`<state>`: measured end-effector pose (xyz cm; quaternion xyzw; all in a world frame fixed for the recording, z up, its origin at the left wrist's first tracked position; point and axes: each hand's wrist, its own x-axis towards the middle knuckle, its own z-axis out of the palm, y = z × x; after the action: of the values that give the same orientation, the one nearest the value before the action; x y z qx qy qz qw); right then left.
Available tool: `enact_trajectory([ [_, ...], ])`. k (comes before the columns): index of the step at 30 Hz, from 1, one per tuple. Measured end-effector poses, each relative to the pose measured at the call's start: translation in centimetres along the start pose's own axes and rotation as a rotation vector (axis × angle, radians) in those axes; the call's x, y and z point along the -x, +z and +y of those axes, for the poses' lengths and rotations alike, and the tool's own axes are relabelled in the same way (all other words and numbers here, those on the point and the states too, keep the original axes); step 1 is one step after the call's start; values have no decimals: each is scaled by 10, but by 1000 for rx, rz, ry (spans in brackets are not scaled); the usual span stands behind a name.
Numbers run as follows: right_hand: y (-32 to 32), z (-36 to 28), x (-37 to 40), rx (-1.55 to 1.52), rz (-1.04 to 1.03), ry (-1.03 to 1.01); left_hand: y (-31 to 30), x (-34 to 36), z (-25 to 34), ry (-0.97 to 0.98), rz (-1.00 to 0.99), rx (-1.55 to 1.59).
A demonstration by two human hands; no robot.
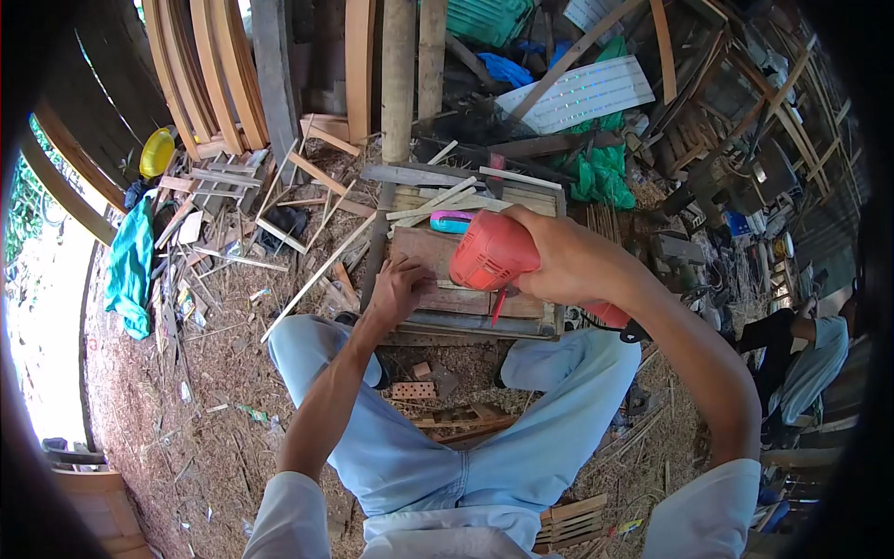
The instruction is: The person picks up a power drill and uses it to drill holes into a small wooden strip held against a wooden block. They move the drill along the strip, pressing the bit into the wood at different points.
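Note:
My right hand [549, 247] is wrapped round a red power drill [494, 252], which points down over a low wooden worktable [391, 177]. The drill's body hides its working end. A thin red rod [499, 306] shows at its near side. My left hand [402, 287] rests on the brown boards [419, 244], fingers bent, the tips at the left end of a short pale wooden strip [445, 282] beside the drill. Just behind the drill lies a turquoise and purple object [452, 220]. Several thin wooden sticks [447, 200] are strewn over the far part of the worktable.
My legs straddle the worktable's near side. Wood scraps [303, 242] and shavings cover the ground. A brick [413, 390] lies between my feet. Curved wooden frames [214, 74] stand back left, green plastic [605, 177] lies back right. Another person [812, 359] sits far right.

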<state>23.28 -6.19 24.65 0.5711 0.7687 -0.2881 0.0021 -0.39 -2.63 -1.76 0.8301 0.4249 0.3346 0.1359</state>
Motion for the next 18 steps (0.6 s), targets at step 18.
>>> enact_trajectory([
  [18, 7, 4, -6, -15, 10, -6, -4, -2, 2, 24, -14, 12],
])
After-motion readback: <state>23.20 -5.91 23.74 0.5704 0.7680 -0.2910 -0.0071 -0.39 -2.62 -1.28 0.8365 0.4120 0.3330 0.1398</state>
